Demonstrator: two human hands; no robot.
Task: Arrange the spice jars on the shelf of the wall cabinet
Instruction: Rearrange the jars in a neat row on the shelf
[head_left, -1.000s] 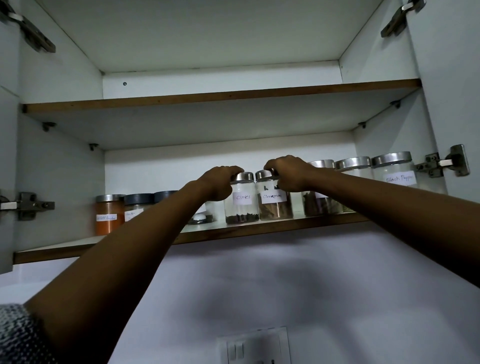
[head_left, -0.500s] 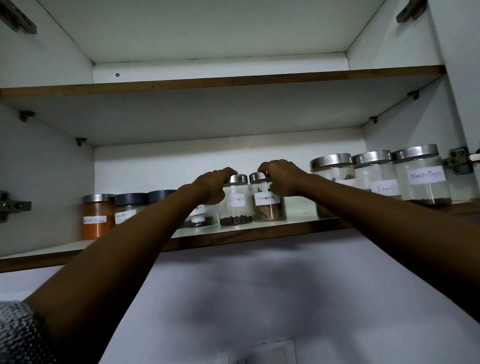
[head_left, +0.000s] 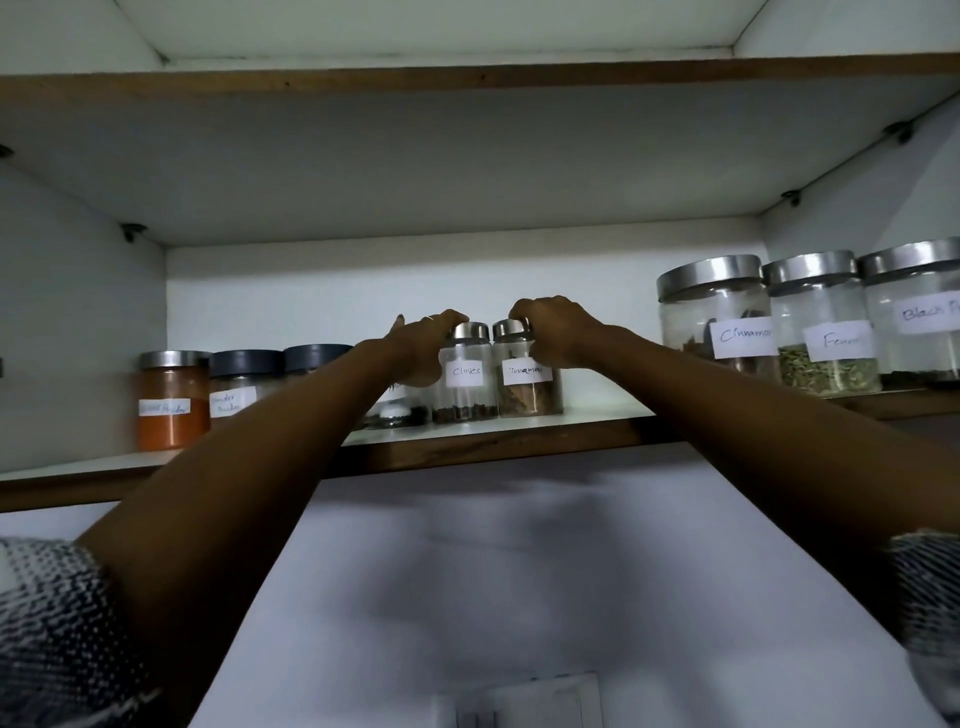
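We see a dim, cool-toned view. Soft arm shadows fall across the wall (head_left: 519, 571) below the shelf (head_left: 493, 441); lid (head_left: 711, 275) metal carries faint glare. Wide-angle distortion bows the shelf's edges, and the patterned sleeves (head_left: 57, 639) at both lower corners blur.

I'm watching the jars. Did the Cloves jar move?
Yes. The Cloves jar slid left, away from the big Cinnamon jar; that gap grew.

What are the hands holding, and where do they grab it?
Left hand grips the Cloves jar at its lid; right hand grips the small cinnamon jar at its lid.
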